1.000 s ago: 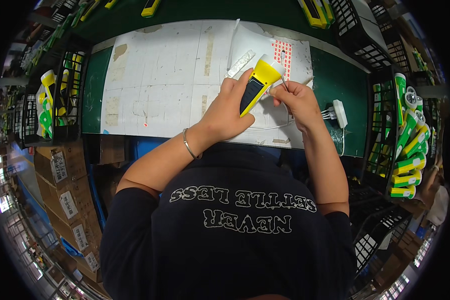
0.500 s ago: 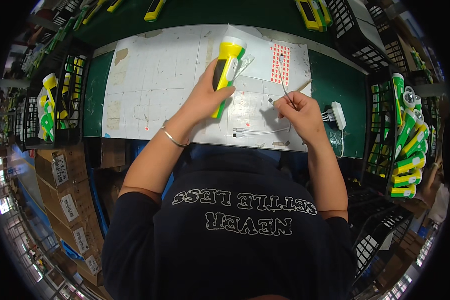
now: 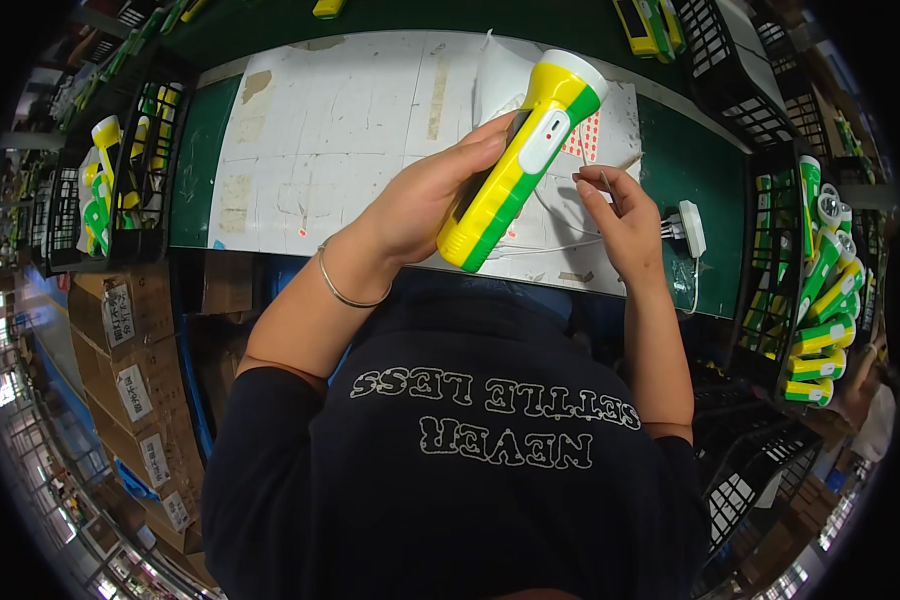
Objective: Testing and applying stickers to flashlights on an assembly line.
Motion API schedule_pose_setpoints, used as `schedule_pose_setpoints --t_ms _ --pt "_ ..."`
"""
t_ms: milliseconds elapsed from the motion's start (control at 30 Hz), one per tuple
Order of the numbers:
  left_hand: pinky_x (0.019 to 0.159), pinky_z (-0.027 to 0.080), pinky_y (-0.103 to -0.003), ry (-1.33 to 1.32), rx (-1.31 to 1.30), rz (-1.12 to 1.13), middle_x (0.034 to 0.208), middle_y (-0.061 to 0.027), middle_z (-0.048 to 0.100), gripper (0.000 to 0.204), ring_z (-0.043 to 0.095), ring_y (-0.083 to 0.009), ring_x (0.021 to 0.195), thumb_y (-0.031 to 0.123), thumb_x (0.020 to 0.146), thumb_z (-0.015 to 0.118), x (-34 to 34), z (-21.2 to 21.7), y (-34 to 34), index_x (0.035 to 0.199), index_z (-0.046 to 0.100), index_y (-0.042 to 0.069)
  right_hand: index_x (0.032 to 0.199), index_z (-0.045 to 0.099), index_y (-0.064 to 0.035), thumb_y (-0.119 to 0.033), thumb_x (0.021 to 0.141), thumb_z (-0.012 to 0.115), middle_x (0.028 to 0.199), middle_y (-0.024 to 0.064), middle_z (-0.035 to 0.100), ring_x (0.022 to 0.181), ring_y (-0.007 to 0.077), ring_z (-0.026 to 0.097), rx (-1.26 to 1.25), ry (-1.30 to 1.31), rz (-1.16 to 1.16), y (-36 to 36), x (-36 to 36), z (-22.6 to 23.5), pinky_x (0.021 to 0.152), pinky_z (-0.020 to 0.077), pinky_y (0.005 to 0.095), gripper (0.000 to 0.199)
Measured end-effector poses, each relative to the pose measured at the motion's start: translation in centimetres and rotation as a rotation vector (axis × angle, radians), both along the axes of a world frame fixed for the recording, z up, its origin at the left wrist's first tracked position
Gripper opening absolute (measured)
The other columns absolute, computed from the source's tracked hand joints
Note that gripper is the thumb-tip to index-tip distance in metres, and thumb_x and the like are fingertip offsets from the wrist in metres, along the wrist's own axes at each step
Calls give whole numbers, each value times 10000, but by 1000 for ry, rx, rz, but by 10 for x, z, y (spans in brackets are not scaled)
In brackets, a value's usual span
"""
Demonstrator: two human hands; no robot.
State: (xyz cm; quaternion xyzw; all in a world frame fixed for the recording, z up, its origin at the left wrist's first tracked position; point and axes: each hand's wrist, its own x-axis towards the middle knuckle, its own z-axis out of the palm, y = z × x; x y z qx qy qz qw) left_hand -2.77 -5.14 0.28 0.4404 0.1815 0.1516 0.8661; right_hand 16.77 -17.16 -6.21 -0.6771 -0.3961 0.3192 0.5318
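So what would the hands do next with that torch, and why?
Probably bring the right hand across to the yellow-and-green torch. The left hand holds it tilted, white switch panel facing up, while the right pinches a thin tool just beside it.

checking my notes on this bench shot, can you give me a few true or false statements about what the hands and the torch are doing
1. The left hand holds a yellow and green flashlight. True.
2. The flashlight lies flat on the white mat. False: it is lifted off the mat, tilted, lens end up and away.
3. The right hand pinches a thin pointed tool. True.
4. The right hand grips the flashlight body. False: it is beside it, apart from it.
5. The crate on the right holds more yellow and green flashlights. True.
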Motion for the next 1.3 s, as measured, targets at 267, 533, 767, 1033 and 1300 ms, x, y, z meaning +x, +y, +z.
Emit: schedule_pose_setpoints --t_ms 267,533,767,1033,1300 --pt "671 492 -290 6 -8 -58 1019 -89 519 539 549 -147 812 334 930 441 -8 -9 0 1357 298 40 1008 610 -2 -154 823 638 932 32 647 607 10 475 -14 25 22 -6 -12 -2 540 385 168 242" --pt "596 482 -241 -239 -705 -99 891 -80 537 582 541 -152 744 473 884 446 -15 -19 14 1200 455 -16 1004 612 -15 -145 815 644 909 -6 641 507 -4 345 -88 5 31 -11 -28 6 479 321 167 232" --pt "589 464 -238 -441 -997 -283 852 -67 493 617 519 -121 720 500 874 456 -19 -30 21 1227 392 -2 1008 608 -15 -128 815 643 909 -8 627 529 -7 355 -83 33 53 -9 -31 1 489 322 156 226" --pt "566 436 -228 -429 -889 -273 827 -59 463 616 480 -114 683 515 877 433 -29 -28 23 1226 398 8 1004 605 -7 -134 822 637 881 -5 626 526 -10 371 -73 30 81 -5 -34 -1 482 324 156 224" --pt "924 440 -394 -396 -321 36 1162 -153 518 473 539 -242 1047 272 921 488 -24 -36 16 1295 347 19 1087 562 -6 -93 785 662 975 31 621 690 3 492 18 270 251 0 -41 7 600 398 146 330"
